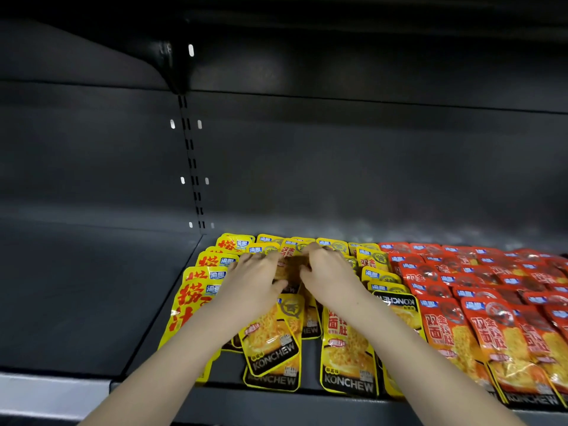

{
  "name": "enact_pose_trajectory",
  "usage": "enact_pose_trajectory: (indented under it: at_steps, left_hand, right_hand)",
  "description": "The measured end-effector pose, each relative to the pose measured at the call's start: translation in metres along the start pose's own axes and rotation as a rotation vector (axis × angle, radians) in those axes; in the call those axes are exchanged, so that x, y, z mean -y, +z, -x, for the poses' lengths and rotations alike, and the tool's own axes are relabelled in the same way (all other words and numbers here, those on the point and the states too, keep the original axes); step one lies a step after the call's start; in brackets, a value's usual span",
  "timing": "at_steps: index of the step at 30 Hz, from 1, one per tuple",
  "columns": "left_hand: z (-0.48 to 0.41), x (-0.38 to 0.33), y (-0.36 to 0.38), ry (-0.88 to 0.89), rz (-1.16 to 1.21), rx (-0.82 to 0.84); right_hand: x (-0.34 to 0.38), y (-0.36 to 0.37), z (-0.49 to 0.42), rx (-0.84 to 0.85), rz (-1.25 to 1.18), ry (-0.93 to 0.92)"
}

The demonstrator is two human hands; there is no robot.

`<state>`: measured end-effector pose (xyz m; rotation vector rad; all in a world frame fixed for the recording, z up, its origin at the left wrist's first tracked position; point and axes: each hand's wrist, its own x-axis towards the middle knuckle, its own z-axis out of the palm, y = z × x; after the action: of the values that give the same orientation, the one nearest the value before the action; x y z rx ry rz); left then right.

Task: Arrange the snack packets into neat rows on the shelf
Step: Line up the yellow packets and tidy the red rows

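Yellow snack packets (347, 358) lie in overlapping rows on the dark shelf (92, 302). Red packets (479, 327) fill the rows to their right. Near the back of the yellow rows, my left hand (255, 275) and my right hand (329, 272) grip one yellow packet (290, 265) from its two sides, fingers curled over its edges. Two yellow packets (273, 345) at the front middle lie skewed, out of line with the rest. One yellow packet (396, 305) beside the red rows lies turned upside down.
A column of yellow packets with large red characters (196, 290) runs along the left side of the stock. The left bay of the shelf holds nothing. A slotted upright (192, 161) divides the back wall. Another shelf hangs overhead (338, 26).
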<state>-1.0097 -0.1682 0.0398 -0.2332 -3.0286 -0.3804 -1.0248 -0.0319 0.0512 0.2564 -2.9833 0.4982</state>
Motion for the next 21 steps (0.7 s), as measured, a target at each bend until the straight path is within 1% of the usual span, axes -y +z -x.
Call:
enact_pose_trajectory:
  at_steps: [5, 9, 16, 19, 21]
  left_hand:
    - [-0.010, 0.000, -0.001, -0.034, 0.298, -0.103]
    - [-0.014, 0.001, -0.002, -0.080, 0.464, -0.146]
    - [-0.009, 0.002, -0.014, -0.027, 0.689, -0.367]
    - [-0.006, 0.002, -0.022, -0.020, 0.767, -0.413]
    - [-0.002, 0.005, -0.026, -0.048, 0.793, -0.393]
  right_hand:
    - [0.001, 0.007, -0.010, 0.009, -0.204, 0.084]
    - [0.000, 0.006, -0.015, -0.050, -0.402, 0.130]
    - [0.007, -0.006, -0.014, -0.292, -0.653, -0.004]
    - [0.012, -0.014, -0.009, -0.308, -0.753, -0.042]
    - [0.013, -0.018, -0.004, -0.249, -0.758, -0.059]
